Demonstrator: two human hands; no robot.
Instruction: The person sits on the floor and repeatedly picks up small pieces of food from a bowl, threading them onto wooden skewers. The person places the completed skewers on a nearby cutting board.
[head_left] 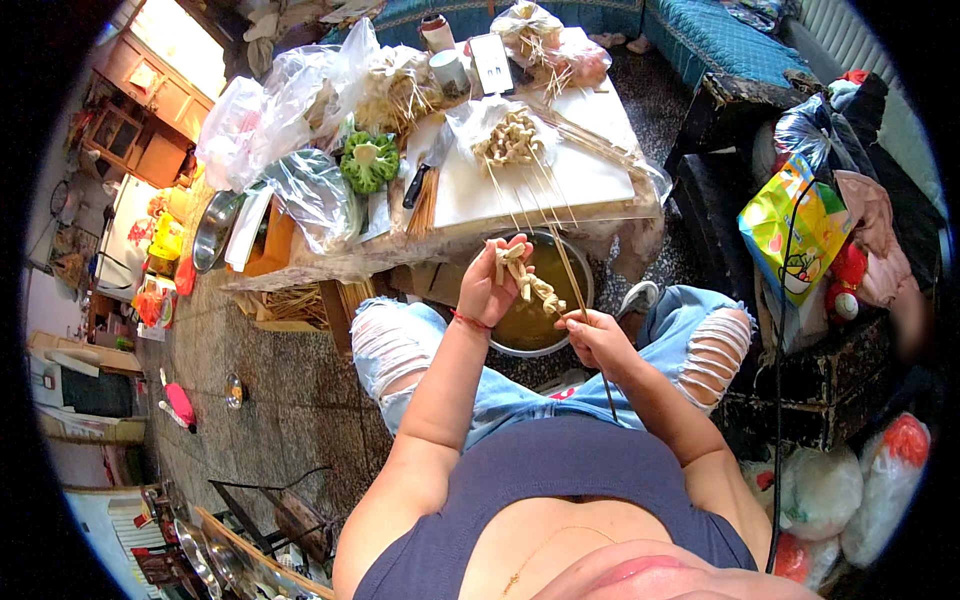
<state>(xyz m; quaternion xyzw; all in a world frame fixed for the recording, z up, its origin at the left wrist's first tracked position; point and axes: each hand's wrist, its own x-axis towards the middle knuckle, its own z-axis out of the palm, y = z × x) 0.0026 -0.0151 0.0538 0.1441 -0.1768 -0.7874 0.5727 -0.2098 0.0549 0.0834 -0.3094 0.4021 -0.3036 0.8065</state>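
Over a metal pot (520, 351) between my knees, my left hand (484, 290) cups the upper end of a row of pale tofu-skin knots (540, 292). They appear threaded on a bamboo skewer whose shaft is mostly hidden. My right hand (597, 340) pinches near the lowest knot, and long thin skewers (571, 266) pass through its fingers, sticking out above and below. On the table ahead, more tofu-skin knots (513, 138) lie heaped on a clear plastic bag, with several skewers reaching over the table edge. Yellowish liquid shows in the pot.
Left of the heap are a knife (413, 187), a bundle of skewers (425, 203), broccoli (369, 163) and plastic bags (300, 97). A propped phone (490, 64) and a cup (449, 73) stand behind. A black cable (781, 380) hangs at the right.
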